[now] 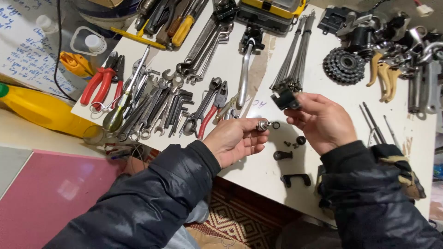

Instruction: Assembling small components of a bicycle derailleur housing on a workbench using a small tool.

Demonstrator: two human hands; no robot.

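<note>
My left hand (235,140) pinches a small silver bolt (263,125) with a black washer (276,125) at its tip, just above the white tabletop (258,175). My right hand (320,121) holds a small black metal bracket (285,99) between thumb and fingers, a little above and right of the bolt. Below the hands lie loose black parts: a round nut (301,139), a short stud (282,155) and a curved arm piece (295,179).
Wrenches and hex keys (157,108), red-handled pliers (100,83), a silver brake lever (244,76), a bundle of spokes (293,55), a black cog set (344,66) and brake parts (406,55) crowd the table. A yellow bottle (41,108) lies left.
</note>
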